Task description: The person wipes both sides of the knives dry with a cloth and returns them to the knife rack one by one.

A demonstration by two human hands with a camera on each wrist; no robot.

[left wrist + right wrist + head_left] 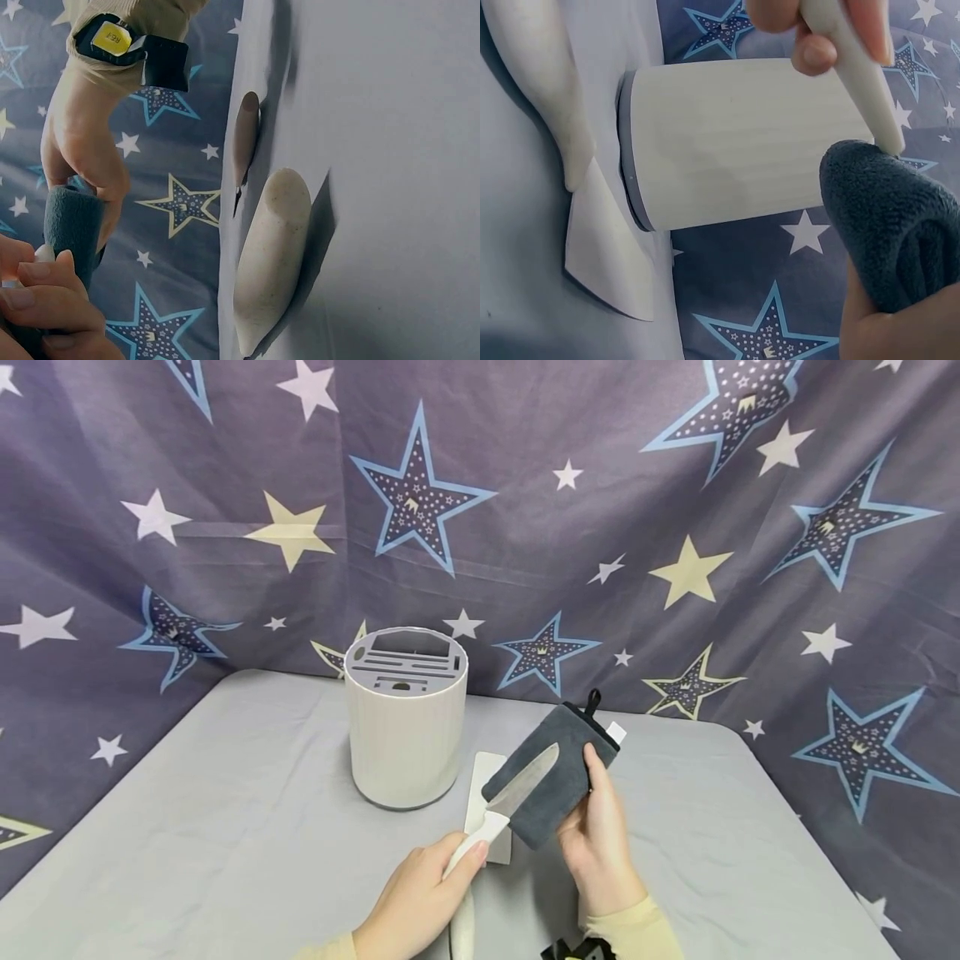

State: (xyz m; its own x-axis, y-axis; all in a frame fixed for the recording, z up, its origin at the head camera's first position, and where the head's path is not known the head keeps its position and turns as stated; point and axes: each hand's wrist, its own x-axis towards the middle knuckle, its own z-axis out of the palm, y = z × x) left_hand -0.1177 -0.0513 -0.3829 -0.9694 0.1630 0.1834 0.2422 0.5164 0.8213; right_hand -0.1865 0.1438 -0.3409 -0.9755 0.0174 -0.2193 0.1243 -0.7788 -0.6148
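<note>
My left hand (420, 885) grips the white handle of a small knife (528, 781). The knife's blade lies over the dark grey cloth (546, 822), tip pointing up and right. My right hand (600, 827) holds that cloth from its right side, thumb on top and the other fingers mostly hidden behind it. In the right wrist view the cloth (885, 217) is folded, fluffy, and close to the end of the knife handle. Below the hands, a broad-bladed knife (477, 793) lies on the table, its pale handle partly covered by my left hand.
Behind and left of the hands stands a round white knife block (405, 743) with a slotted grey top. Two pale handles lie on the table in the left wrist view, a near one (274, 255) and a farther one (246, 135). A star-patterned curtain (525, 527) hangs behind the table.
</note>
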